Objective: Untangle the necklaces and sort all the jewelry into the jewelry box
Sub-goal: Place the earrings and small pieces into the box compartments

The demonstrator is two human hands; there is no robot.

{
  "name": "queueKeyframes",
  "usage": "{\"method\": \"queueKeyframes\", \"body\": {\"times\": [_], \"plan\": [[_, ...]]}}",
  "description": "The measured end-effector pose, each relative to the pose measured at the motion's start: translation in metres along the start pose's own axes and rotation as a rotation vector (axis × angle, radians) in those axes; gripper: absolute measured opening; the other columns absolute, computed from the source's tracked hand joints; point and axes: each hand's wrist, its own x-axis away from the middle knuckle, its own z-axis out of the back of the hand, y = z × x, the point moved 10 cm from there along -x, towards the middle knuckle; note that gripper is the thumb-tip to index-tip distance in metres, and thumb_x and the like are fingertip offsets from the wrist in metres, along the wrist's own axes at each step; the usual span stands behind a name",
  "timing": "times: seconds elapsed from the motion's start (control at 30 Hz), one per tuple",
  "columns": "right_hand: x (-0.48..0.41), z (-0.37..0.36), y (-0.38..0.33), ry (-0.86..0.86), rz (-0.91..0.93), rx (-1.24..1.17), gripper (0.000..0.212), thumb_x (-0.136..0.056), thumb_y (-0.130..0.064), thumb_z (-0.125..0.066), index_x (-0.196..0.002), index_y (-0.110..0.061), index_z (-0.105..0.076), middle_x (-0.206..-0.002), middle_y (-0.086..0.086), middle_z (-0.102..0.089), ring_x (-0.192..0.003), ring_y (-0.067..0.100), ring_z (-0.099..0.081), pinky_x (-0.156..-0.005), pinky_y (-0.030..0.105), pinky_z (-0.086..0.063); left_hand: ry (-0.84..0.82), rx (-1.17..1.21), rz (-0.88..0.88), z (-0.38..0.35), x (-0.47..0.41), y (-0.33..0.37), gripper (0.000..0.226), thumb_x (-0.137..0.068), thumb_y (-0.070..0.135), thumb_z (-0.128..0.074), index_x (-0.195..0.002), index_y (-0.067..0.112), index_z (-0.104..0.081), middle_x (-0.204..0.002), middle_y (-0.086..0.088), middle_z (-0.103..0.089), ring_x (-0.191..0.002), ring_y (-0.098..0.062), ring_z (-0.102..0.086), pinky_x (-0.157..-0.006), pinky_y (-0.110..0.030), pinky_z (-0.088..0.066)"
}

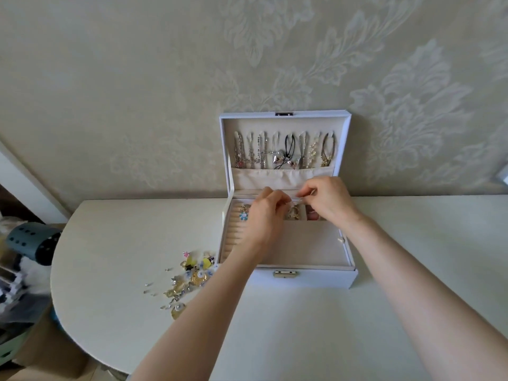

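Domestic interior, a room in a home. Evidence: cream floral damask wallpaper (pixel 165 78) on the far wall, a white tabletop (pixel 302 339) with a rounded left corner set against it, a personal jewelry box (pixel 316 280), and household clutter at left, including a teal perforated bin (pixel 30 240) and cardboard (pixel 52 358).

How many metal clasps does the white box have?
2: one clasp on the raised lid's top edge, the other on the box's front wall. Hidden ones seem unlikely.
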Motion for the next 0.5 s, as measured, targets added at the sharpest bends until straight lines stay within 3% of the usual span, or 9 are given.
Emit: {"method": "queueKeyframes", "body": {"times": [0.17,0.5], "plan": [[-0.001,0.003,0.005,0.032,0.057,0.071,0.018,-0.078,0.002,-0.065,-0.085,-0.010,-0.076,-0.089,0.006,-0.072,-0.089,0.023,-0.063,-0.076,0.027,-0.044,0.050,-0.032,-0.063,-0.007,-0.010,0.007,0.011,-0.086,0.001,-0.059,-0.094,0.001,-0.067,-0.090,-0.013,-0.057,-0.071,-0.030,-0.059,-0.064,-0.039,-0.048],[0.002,0.000,0.012,0.052,0.034,0.043,0.024,-0.077,0.007,-0.061,-0.088,-0.008,-0.075,-0.087,0.008,-0.073,-0.084,0.023,-0.063,-0.070,0.019,-0.040,0.174,-0.220,-0.145,-0.006,-0.007,0.011,0.010,-0.077,0.007,-0.068,-0.086,0.012,-0.069,-0.081,-0.006,-0.061,-0.076,-0.029,-0.054,-0.057,-0.031,-0.040]]}}
